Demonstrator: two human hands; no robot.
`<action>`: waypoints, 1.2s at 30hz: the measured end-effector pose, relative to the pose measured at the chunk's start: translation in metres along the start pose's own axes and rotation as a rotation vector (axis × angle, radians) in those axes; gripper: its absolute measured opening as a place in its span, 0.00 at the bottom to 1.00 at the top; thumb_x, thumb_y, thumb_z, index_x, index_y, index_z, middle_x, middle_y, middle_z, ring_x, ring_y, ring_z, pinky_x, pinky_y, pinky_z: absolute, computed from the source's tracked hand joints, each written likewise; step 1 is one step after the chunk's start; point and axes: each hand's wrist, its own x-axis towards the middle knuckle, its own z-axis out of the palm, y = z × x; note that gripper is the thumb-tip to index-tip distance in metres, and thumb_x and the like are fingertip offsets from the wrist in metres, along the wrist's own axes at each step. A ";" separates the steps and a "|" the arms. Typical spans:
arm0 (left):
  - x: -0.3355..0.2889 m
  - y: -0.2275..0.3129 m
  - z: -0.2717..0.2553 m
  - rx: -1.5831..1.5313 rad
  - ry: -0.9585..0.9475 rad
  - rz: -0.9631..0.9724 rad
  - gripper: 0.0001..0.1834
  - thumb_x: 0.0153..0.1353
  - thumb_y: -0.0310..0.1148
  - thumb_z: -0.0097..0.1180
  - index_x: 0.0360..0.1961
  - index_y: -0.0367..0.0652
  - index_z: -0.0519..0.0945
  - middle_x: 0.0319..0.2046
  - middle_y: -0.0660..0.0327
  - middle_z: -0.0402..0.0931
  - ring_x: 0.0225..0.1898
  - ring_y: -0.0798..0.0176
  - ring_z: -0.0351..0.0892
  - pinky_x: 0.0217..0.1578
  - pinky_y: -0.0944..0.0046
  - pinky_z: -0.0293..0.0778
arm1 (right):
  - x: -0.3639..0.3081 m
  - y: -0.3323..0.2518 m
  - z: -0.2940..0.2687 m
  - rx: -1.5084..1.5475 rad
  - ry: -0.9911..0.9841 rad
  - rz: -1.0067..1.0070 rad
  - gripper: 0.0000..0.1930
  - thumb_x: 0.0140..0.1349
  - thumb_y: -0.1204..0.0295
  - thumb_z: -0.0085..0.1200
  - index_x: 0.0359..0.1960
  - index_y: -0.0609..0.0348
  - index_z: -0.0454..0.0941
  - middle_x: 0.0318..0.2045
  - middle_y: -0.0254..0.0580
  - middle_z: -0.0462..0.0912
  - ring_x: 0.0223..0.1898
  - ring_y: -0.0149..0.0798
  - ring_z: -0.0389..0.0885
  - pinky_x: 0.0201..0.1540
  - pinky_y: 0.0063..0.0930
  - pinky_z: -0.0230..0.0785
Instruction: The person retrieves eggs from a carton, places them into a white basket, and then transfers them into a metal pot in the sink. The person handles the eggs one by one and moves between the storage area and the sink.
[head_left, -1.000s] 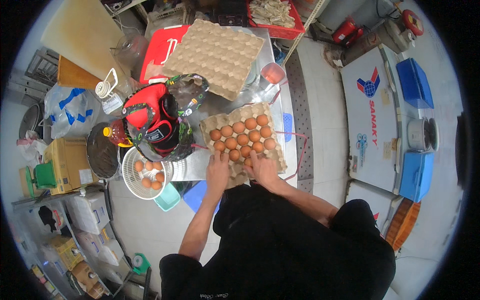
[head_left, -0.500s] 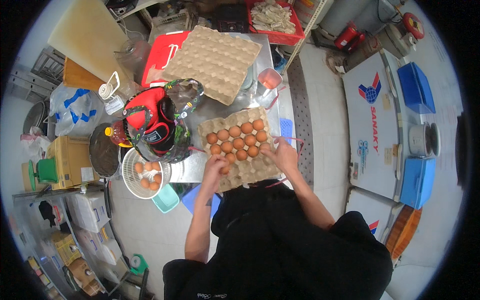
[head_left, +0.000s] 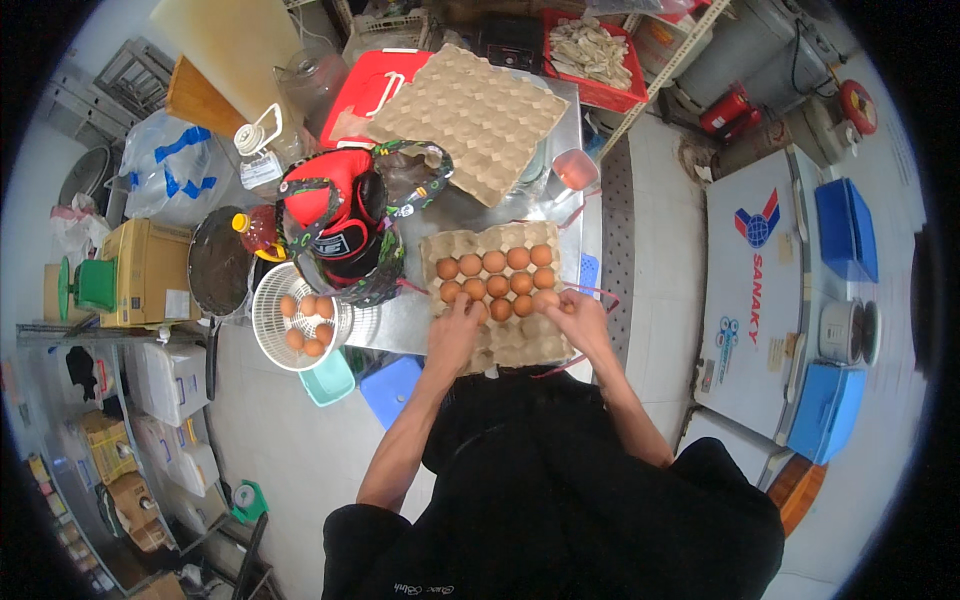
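Observation:
A grey-brown cardboard egg tray (head_left: 515,347) lies in front of me on the metal table, with rows of brown eggs (head_left: 498,286) filling its far part. My left hand (head_left: 455,328) is closed at the near left end of the egg rows, its fingers bent down into the tray. The egg under those fingers is mostly hidden. At the right end of the same row, my right hand (head_left: 580,318) pinches a lighter brown egg (head_left: 546,299) sitting in or just over its cup. Bare cups of the tray show nearest to me.
A white basket (head_left: 268,345) with several eggs sits at the table's left edge. Beside it stands a patterned bag (head_left: 380,270) with red-and-black gloves. Behind are an empty egg tray (head_left: 470,120), a red lid (head_left: 355,100) and a plastic cup (head_left: 572,175). A chest freezer (head_left: 745,300) stands right.
My left hand has moved forward with an egg to the left end of the near row. My right hand has closed on an egg at that row's right end. The view has shifted slightly.

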 end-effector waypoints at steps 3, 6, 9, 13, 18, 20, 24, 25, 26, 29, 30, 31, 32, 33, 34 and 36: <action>-0.006 0.001 -0.006 -0.166 0.156 -0.027 0.20 0.59 0.30 0.69 0.50 0.43 0.76 0.47 0.51 0.78 0.38 0.46 0.86 0.37 0.49 0.82 | -0.002 -0.019 0.001 0.228 -0.072 0.061 0.24 0.65 0.50 0.67 0.37 0.64 0.85 0.27 0.40 0.85 0.31 0.33 0.86 0.32 0.32 0.77; -0.025 -0.001 -0.018 -0.608 0.321 -0.301 0.22 0.62 0.30 0.67 0.56 0.43 0.76 0.42 0.50 0.81 0.31 0.48 0.83 0.36 0.52 0.81 | -0.004 -0.042 0.010 0.541 -0.178 0.031 0.19 0.70 0.55 0.63 0.45 0.61 0.83 0.32 0.37 0.85 0.31 0.28 0.84 0.29 0.28 0.76; -0.038 -0.006 -0.024 -1.325 0.365 -0.597 0.23 0.64 0.30 0.66 0.60 0.43 0.77 0.35 0.53 0.83 0.29 0.56 0.82 0.36 0.57 0.80 | -0.010 -0.070 0.028 0.818 -0.390 0.040 0.14 0.75 0.61 0.55 0.52 0.58 0.79 0.37 0.36 0.84 0.26 0.28 0.81 0.28 0.22 0.73; -0.011 -0.008 -0.011 -0.960 0.130 -0.360 0.18 0.67 0.30 0.66 0.57 0.42 0.81 0.46 0.60 0.84 0.38 0.68 0.82 0.39 0.66 0.80 | -0.008 -0.102 0.049 0.927 -0.560 -0.036 0.15 0.78 0.59 0.52 0.50 0.60 0.79 0.35 0.38 0.84 0.24 0.29 0.79 0.25 0.23 0.69; -0.015 -0.017 -0.002 -1.379 0.043 -0.368 0.22 0.67 0.31 0.69 0.61 0.46 0.79 0.51 0.60 0.81 0.42 0.68 0.82 0.40 0.66 0.80 | 0.004 -0.104 0.033 0.931 -0.384 -0.008 0.21 0.79 0.55 0.50 0.53 0.64 0.78 0.40 0.42 0.86 0.25 0.31 0.80 0.27 0.25 0.71; -0.032 -0.028 -0.009 -1.488 0.013 -0.382 0.24 0.67 0.30 0.69 0.63 0.46 0.77 0.53 0.60 0.80 0.43 0.68 0.82 0.41 0.67 0.80 | 0.007 -0.100 0.024 0.872 -0.375 0.035 0.24 0.78 0.53 0.49 0.57 0.65 0.77 0.43 0.45 0.87 0.27 0.33 0.80 0.29 0.27 0.72; -0.045 -0.039 -0.021 -1.271 0.143 -0.126 0.27 0.67 0.29 0.69 0.65 0.45 0.73 0.53 0.59 0.79 0.43 0.68 0.82 0.38 0.69 0.79 | 0.002 -0.095 0.032 0.851 -0.585 0.091 0.24 0.77 0.54 0.53 0.57 0.66 0.79 0.42 0.44 0.86 0.28 0.32 0.82 0.32 0.27 0.74; -0.046 -0.040 -0.023 -1.135 0.178 -0.059 0.28 0.67 0.29 0.69 0.65 0.44 0.72 0.53 0.58 0.80 0.44 0.69 0.82 0.37 0.69 0.79 | 0.000 -0.095 0.038 0.829 -0.632 0.089 0.23 0.76 0.55 0.54 0.56 0.66 0.80 0.41 0.43 0.86 0.28 0.32 0.82 0.32 0.27 0.75; -0.045 -0.039 -0.025 -1.125 0.194 -0.071 0.29 0.67 0.30 0.69 0.66 0.43 0.71 0.52 0.56 0.81 0.43 0.67 0.83 0.37 0.68 0.79 | -0.002 -0.095 0.045 0.806 -0.679 0.087 0.22 0.76 0.56 0.56 0.55 0.66 0.80 0.40 0.42 0.86 0.28 0.31 0.82 0.32 0.27 0.75; -0.044 -0.035 -0.031 -1.016 0.155 -0.189 0.34 0.64 0.33 0.72 0.67 0.41 0.67 0.48 0.50 0.84 0.41 0.64 0.86 0.39 0.64 0.80 | -0.006 -0.093 0.062 0.752 -0.711 0.084 0.20 0.73 0.59 0.61 0.53 0.67 0.82 0.38 0.38 0.86 0.29 0.30 0.82 0.33 0.26 0.75; -0.045 -0.034 -0.033 -0.948 0.105 -0.238 0.35 0.64 0.34 0.73 0.67 0.41 0.66 0.47 0.49 0.85 0.40 0.63 0.87 0.40 0.63 0.80 | -0.007 -0.092 0.065 0.736 -0.706 0.085 0.19 0.73 0.60 0.62 0.52 0.67 0.83 0.37 0.37 0.85 0.29 0.30 0.82 0.33 0.26 0.75; -0.045 -0.033 -0.034 -0.880 0.055 -0.286 0.37 0.63 0.35 0.74 0.66 0.41 0.66 0.45 0.47 0.86 0.40 0.61 0.87 0.40 0.62 0.80 | -0.007 -0.092 0.068 0.738 -0.678 0.095 0.18 0.72 0.62 0.63 0.51 0.66 0.83 0.35 0.36 0.85 0.28 0.30 0.82 0.32 0.26 0.75; -0.047 -0.033 -0.035 -0.884 0.054 -0.301 0.37 0.62 0.36 0.74 0.66 0.41 0.66 0.44 0.46 0.87 0.38 0.61 0.87 0.40 0.62 0.80 | -0.007 -0.091 0.069 0.775 -0.660 0.101 0.18 0.72 0.61 0.63 0.50 0.66 0.83 0.35 0.36 0.85 0.28 0.30 0.82 0.32 0.26 0.74; -0.048 -0.034 -0.036 -0.889 0.053 -0.316 0.38 0.61 0.37 0.75 0.66 0.41 0.66 0.43 0.46 0.87 0.36 0.61 0.87 0.39 0.62 0.80 | -0.007 -0.090 0.069 0.809 -0.638 0.114 0.18 0.73 0.61 0.63 0.50 0.66 0.83 0.35 0.36 0.85 0.28 0.30 0.82 0.32 0.26 0.74; -0.050 -0.035 -0.036 -0.902 0.081 -0.299 0.39 0.61 0.38 0.76 0.66 0.41 0.66 0.42 0.46 0.87 0.34 0.61 0.87 0.39 0.61 0.80 | -0.006 -0.089 0.067 0.830 -0.616 0.137 0.17 0.73 0.61 0.62 0.49 0.66 0.83 0.35 0.37 0.85 0.28 0.30 0.81 0.32 0.27 0.74; -0.053 -0.041 -0.034 -0.919 0.098 -0.347 0.39 0.59 0.43 0.76 0.64 0.41 0.69 0.43 0.48 0.87 0.34 0.54 0.88 0.39 0.56 0.80 | -0.006 -0.086 0.063 0.909 -0.601 0.164 0.20 0.73 0.61 0.63 0.53 0.68 0.82 0.37 0.36 0.84 0.28 0.28 0.81 0.32 0.24 0.73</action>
